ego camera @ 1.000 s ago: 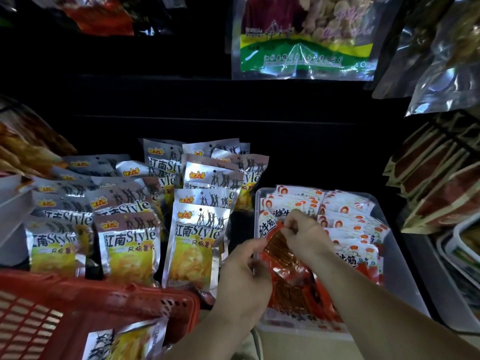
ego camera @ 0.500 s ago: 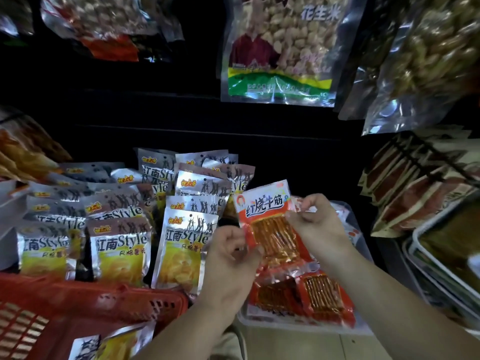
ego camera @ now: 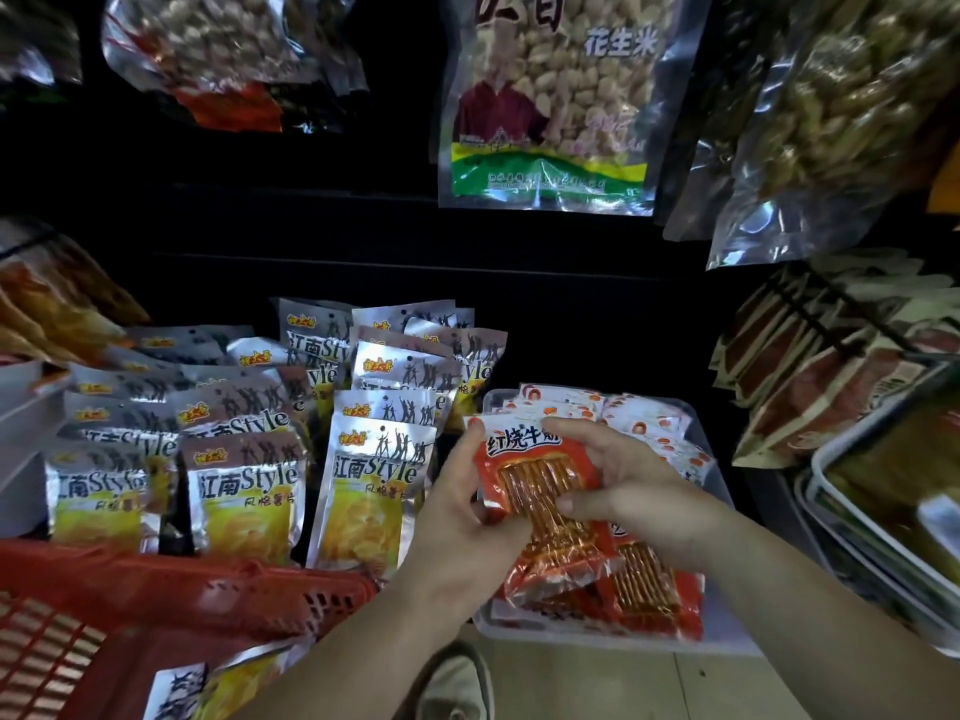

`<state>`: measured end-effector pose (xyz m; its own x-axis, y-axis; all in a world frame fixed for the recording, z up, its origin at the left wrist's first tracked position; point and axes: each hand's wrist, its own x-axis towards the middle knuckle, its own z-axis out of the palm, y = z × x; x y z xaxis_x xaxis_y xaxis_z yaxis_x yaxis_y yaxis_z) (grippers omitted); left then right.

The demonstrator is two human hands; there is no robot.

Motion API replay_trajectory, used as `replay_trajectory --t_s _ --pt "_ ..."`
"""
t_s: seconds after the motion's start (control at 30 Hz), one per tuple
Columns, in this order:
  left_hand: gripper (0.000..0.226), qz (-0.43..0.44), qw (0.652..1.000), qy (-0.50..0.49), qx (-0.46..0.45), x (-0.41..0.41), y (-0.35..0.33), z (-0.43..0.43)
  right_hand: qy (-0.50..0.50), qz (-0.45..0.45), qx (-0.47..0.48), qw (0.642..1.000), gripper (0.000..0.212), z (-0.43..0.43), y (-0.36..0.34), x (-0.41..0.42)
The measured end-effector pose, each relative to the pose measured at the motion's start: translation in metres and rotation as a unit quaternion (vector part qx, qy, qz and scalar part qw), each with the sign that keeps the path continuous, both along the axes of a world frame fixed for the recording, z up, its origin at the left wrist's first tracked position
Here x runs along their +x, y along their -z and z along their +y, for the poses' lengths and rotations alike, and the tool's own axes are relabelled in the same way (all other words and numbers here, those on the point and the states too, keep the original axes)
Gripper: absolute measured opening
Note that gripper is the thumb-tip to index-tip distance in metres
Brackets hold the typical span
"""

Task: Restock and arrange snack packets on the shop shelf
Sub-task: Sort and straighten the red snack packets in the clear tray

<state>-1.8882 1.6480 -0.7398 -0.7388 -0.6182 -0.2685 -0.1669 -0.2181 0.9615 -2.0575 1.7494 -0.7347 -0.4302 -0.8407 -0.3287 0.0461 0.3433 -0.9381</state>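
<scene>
Single head-worn view, looking forward and down, close over shelf (ego camera: 519,283) front

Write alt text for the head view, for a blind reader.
The left hand and right hand grip a red snack packet over a clear tray of similar packets. Silver-and-yellow chip packets stand to the left, behind a red basket; a peanut bag hangs above.

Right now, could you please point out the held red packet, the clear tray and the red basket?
red packet (ego camera: 540,491), head view, its clear window
clear tray (ego camera: 727,610), head view, bare right wall
red basket (ego camera: 208,582), head view, top rim
</scene>
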Motion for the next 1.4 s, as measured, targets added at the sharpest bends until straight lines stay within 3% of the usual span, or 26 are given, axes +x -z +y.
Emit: replay_trajectory --t_s 0.07,0.23,0.4,0.6,0.83,0.93,0.97,1.03,1.13,1.23,1.4 --pt "0.100 0.008 1.000 0.004 0.002 0.001 0.001 0.001 -0.003 -0.022 -0.001 1.000 0.083 -0.001 0.002 -0.004" --pt "0.064 0.014 0.999 -0.027 -0.024 -0.002 0.004 0.001 -0.024 -0.018 0.011 0.999 0.079 0.004 0.002 -0.008" --pt "0.077 -0.006 1.000 0.025 0.000 0.000 0.010 0.003 0.049 -0.012 -0.005 0.999 0.065 0.008 0.007 -0.012" --pt "0.069 -0.008 1.000 0.000 -0.023 -0.001 0.013 0.004 -0.065 -0.056 0.047 0.995 0.096 0.017 0.008 -0.014" --pt "0.065 0.013 0.998 -0.050 -0.040 -0.001 0.016 0.001 -0.073 0.080 0.033 0.994 0.097 0.009 0.003 -0.007" --pt "0.068 0.013 0.995 -0.040 -0.090 0.000 0.020 -0.002 -0.073 0.338 0.028 0.938 0.077 0.004 0.006 -0.001" --pt "0.064 0.016 0.992 -0.035 -0.118 0.000 0.020 -0.001 -0.049 0.343 0.000 0.938 0.063 0.002 0.005 0.001" --pt "0.051 0.033 0.988 -0.012 -0.149 -0.002 0.015 0.002 -0.013 0.228 -0.061 0.972 0.041 -0.005 -0.002 0.009" --pt "0.039 0.034 0.988 0.040 -0.148 -0.006 0.011 0.005 -0.018 0.070 -0.094 0.993 0.031 -0.017 -0.007 0.022" --pt "0.031 0.070 0.992 0.010 -0.105 -0.009 0.013 0.004 0.027 0.034 -0.100 0.994 0.033 -0.021 -0.005 0.026" --pt "0.039 0.006 0.957 -0.094 -0.274 -0.004 0.028 -0.013 0.046 0.051 -0.082 0.994 0.067 -0.010 -0.004 0.016"
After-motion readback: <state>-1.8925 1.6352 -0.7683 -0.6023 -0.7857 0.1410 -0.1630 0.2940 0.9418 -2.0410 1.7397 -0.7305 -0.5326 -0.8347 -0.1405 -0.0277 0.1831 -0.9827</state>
